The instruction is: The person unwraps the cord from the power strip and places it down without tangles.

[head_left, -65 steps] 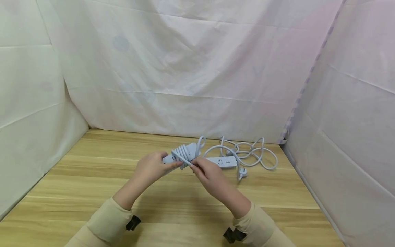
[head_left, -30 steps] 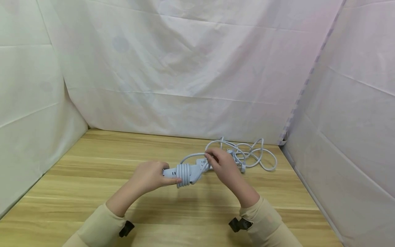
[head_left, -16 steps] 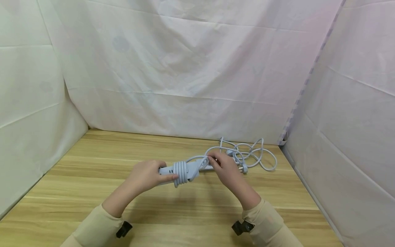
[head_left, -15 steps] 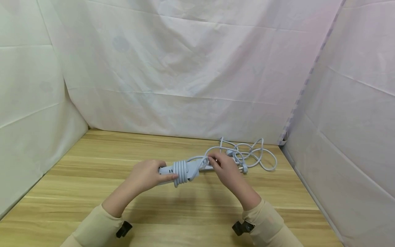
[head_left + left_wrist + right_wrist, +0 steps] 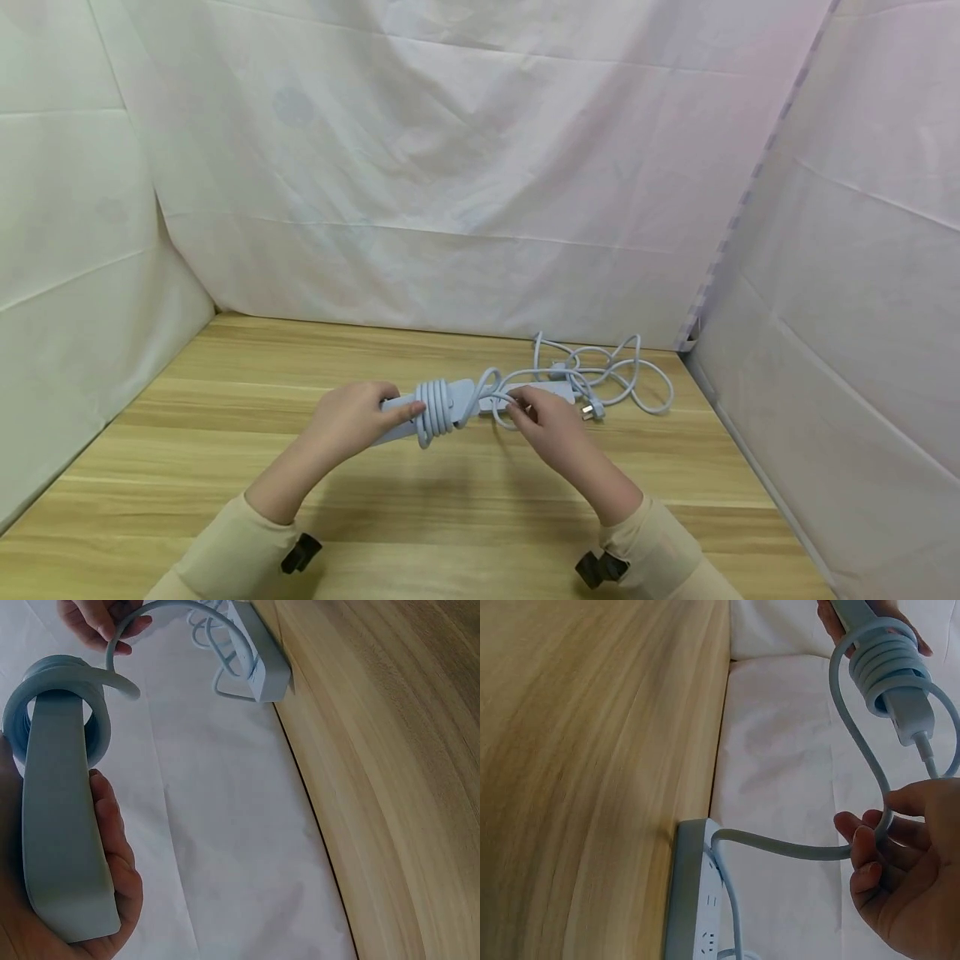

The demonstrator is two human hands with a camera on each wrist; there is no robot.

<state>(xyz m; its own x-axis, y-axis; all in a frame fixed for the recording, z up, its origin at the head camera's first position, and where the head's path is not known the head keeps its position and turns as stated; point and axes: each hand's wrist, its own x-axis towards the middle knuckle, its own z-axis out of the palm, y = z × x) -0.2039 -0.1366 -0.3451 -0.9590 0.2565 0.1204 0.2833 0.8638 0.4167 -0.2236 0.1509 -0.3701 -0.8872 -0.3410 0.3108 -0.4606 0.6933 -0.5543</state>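
Observation:
My left hand (image 5: 348, 421) grips one end of a white power strip (image 5: 463, 398), holding it up over the table. Several tight turns of its cord (image 5: 432, 410) are wound round the strip's middle. In the left wrist view the strip's smooth back (image 5: 66, 825) lies along the palm, fingers curled about its side. To the right, my right hand (image 5: 555, 429) pinches the loose part of the cord between thumb and fingers. From there the right wrist view shows the cord (image 5: 795, 848) running over a second power strip (image 5: 692, 892). A plug (image 5: 594, 409) hangs beside the right hand.
On the wooden table (image 5: 247, 375), the second power strip lies behind my right hand. Its looped cord (image 5: 654, 392) spreads out toward the back right, close to the white cloth backdrop (image 5: 420, 250). Cloth walls also stand at both sides.
My right hand has moved from the coils out to the right, then slightly down, with the cord. The left hand has shifted left and tilted the held power strip.

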